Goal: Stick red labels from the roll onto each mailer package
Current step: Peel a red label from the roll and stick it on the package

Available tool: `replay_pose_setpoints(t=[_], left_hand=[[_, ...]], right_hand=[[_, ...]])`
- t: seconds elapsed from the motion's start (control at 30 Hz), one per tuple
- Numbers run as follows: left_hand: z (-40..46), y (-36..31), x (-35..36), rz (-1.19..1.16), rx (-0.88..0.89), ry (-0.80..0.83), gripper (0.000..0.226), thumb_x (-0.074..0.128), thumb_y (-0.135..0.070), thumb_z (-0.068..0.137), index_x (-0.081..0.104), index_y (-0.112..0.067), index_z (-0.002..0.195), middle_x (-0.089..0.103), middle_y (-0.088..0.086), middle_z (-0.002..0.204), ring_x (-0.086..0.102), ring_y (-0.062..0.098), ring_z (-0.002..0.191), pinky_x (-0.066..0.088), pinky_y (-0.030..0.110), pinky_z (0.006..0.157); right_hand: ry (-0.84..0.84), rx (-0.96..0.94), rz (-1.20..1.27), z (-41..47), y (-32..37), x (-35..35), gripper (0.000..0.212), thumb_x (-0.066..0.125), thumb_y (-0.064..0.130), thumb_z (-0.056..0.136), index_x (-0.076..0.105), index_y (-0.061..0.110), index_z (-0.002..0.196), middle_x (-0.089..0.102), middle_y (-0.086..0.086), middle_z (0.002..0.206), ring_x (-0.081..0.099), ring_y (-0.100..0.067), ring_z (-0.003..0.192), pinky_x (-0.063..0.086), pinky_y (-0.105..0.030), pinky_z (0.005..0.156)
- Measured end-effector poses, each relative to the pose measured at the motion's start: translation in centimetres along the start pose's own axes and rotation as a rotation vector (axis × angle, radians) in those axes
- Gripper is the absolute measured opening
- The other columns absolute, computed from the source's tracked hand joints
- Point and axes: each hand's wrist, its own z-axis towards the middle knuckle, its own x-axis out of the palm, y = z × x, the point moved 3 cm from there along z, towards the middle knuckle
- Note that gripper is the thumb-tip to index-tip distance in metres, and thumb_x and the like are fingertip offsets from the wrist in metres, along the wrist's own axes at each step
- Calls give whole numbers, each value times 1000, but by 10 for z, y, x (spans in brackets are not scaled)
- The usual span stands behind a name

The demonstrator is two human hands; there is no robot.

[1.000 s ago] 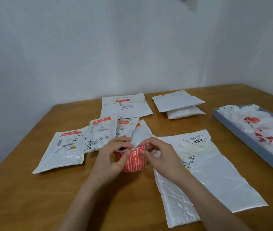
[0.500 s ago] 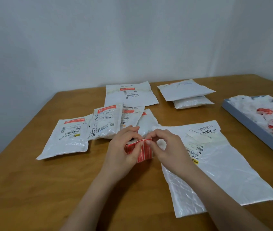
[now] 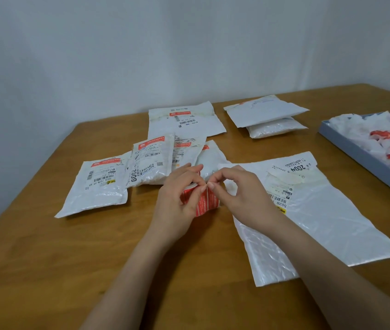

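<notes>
My left hand (image 3: 177, 198) grips the roll of red labels (image 3: 204, 202) above the middle of the table. My right hand (image 3: 239, 194) pinches at the roll's top edge, thumb and forefinger together on a label. Several white mailers lie around: a large flat one (image 3: 320, 225) under my right forearm, with no red label showing. A mailer at the left (image 3: 98, 184), overlapping ones (image 3: 151, 163) behind my hands and one further back (image 3: 184, 122) each bear a red label. Two stacked mailers (image 3: 265, 115) sit at the back right.
A grey tray (image 3: 356, 148) at the right edge holds crumpled white backing paper with red scraps. The wooden table (image 3: 46, 270) ends at a white wall behind. Bare wood lies in front of and left of my arms.
The view has shifted slightly. My hands stay together on the roll; the right fingers have moved up to pinch at its top edge.
</notes>
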Motion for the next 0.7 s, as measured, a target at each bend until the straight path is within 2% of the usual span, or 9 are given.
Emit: replay_pose_setpoints(t=[0.1, 0.27, 0.53, 0.63, 0.7], left_hand=[[0, 0, 0, 18, 7, -2, 8, 59, -25, 88, 65, -21, 92, 56, -16, 124, 43, 2, 127, 28, 11, 106], [-1, 3, 1, 53, 27, -6, 6, 60, -23, 90, 65, -22, 93, 54, -17, 126, 42, -1, 126, 25, 7, 105], [-2, 4, 2, 99, 55, 1, 4, 60, -20, 92, 64, -20, 94, 52, -18, 129, 43, 5, 128, 26, 14, 108], [-1, 4, 0, 51, 25, -9, 5, 61, -23, 91, 63, -26, 95, 52, -21, 128, 44, 3, 127, 29, 15, 106], [-2, 5, -1, 30, 15, -14, 10, 62, -26, 90, 62, -29, 99, 51, -26, 125, 46, 2, 125, 34, 20, 104]], right_hand=[[-5, 28, 27, 0, 0, 0, 14, 64, 21, 91, 67, 29, 81, 69, 11, 86, 53, -5, 93, 38, -13, 81], [-8, 96, 63, 1, -5, 4, 10, 64, 25, 90, 70, 26, 83, 70, 7, 86, 58, -9, 93, 44, -24, 84], [-35, 131, 84, 1, -1, 5, 12, 64, 20, 91, 74, 17, 85, 71, 6, 84, 61, -5, 89, 41, -11, 80], [-63, 137, 94, 1, -2, 4, 9, 66, 24, 90, 73, 21, 85, 70, 9, 85, 61, -6, 92, 43, -14, 83], [-63, 148, 66, 2, -3, 1, 8, 66, 27, 89, 74, 26, 90, 67, 16, 85, 57, -2, 93, 39, -7, 80]])
